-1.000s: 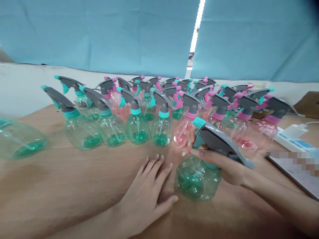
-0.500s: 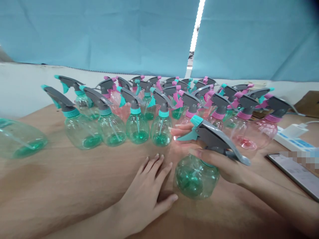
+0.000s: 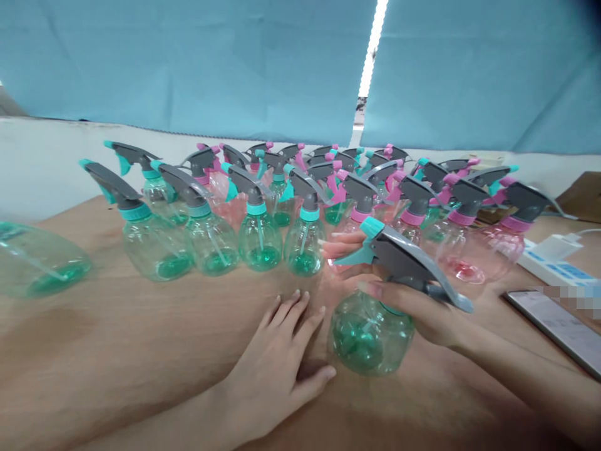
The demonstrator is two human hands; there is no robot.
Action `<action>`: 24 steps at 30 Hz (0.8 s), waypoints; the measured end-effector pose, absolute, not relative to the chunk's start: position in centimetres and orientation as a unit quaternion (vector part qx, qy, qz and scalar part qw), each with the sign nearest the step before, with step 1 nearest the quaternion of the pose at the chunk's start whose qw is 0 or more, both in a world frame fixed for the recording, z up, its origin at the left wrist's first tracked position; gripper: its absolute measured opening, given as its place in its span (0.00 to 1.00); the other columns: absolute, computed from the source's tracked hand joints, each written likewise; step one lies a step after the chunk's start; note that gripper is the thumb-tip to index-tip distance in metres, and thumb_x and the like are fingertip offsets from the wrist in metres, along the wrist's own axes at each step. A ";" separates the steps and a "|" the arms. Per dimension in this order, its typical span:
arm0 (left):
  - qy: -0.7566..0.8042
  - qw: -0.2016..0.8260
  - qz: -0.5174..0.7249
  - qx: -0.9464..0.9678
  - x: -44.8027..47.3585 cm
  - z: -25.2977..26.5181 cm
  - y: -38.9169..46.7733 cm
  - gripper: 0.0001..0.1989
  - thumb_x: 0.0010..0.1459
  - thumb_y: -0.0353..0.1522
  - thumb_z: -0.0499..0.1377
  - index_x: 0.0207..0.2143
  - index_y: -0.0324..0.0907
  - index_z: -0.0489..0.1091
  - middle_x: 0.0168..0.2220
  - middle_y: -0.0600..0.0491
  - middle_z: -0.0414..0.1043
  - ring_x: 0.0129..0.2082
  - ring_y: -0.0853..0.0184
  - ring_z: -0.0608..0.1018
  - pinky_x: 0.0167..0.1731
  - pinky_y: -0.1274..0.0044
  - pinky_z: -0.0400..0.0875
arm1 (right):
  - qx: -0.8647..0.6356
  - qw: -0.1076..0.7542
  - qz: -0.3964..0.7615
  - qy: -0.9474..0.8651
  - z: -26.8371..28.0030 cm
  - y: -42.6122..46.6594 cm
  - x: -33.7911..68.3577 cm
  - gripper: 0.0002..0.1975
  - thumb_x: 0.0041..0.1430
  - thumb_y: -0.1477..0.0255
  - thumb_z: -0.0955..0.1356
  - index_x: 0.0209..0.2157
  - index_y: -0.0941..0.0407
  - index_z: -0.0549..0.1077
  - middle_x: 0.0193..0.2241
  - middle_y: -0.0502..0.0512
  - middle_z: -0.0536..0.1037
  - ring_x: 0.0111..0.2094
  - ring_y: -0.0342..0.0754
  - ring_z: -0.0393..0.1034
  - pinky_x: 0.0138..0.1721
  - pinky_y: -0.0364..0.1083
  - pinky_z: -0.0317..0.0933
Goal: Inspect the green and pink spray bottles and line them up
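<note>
My right hand [image 3: 413, 304] is closed around the neck of a green spray bottle [image 3: 369, 341] with a grey and teal trigger head. The bottle's nozzle points to the left, and the palm side of the hand is partly hidden behind the head. Flat on the wooden table [image 3: 154, 357] lies my left hand [image 3: 279, 351], fingers spread, holding nothing. Just beyond its fingertips stands another green spray bottle [image 3: 304, 241], upright and apart from the hand.
Several green and pink spray bottles stand in rows behind, such as a pink one [image 3: 498, 244]. At the left edge is a green bottle [image 3: 42, 260], cut off by the frame. On the right are a phone [image 3: 554, 326] and a white power strip [image 3: 558, 263].
</note>
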State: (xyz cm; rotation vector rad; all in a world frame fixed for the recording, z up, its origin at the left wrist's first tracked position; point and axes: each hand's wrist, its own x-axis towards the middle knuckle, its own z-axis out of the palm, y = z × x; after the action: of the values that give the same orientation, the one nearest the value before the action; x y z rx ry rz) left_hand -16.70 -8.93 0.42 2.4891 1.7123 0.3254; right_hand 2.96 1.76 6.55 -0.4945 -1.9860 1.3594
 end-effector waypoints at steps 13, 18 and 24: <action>0.563 0.054 0.114 0.817 -16.7 0.4 -9.0 0.32 0.61 0.46 0.55 0.63 0.42 0.54 0.63 0.42 0.54 0.62 0.51 0.58 0.57 0.55 0.54 | -0.191 0.339 0.536 -0.749 6.1 1.7 3.0 0.17 0.59 0.63 0.67 0.51 0.47 0.72 0.40 0.53 0.79 0.42 0.50 0.74 0.44 0.49 0.68; 0.563 0.055 0.113 0.817 -16.7 0.4 -9.0 0.33 0.61 0.47 0.55 0.62 0.41 0.54 0.63 0.42 0.55 0.62 0.50 0.58 0.57 0.55 0.54 | -0.172 0.336 0.537 -0.754 6.3 1.8 2.9 0.17 0.60 0.64 0.66 0.52 0.45 0.71 0.40 0.52 0.79 0.43 0.50 0.74 0.46 0.50 0.67; 0.563 0.054 0.114 0.817 -16.7 0.4 -8.9 0.32 0.61 0.46 0.55 0.63 0.43 0.54 0.63 0.42 0.54 0.62 0.51 0.58 0.57 0.56 0.53 | -0.186 0.320 0.543 -0.754 6.0 1.9 3.3 0.16 0.60 0.61 0.65 0.50 0.45 0.72 0.37 0.52 0.79 0.43 0.51 0.74 0.44 0.49 0.69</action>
State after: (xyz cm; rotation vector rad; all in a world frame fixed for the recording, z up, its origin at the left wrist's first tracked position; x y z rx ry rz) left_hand -16.68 -8.89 0.43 2.4821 1.7105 0.3452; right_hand 3.28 1.92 5.98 -0.4897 -1.9819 1.4265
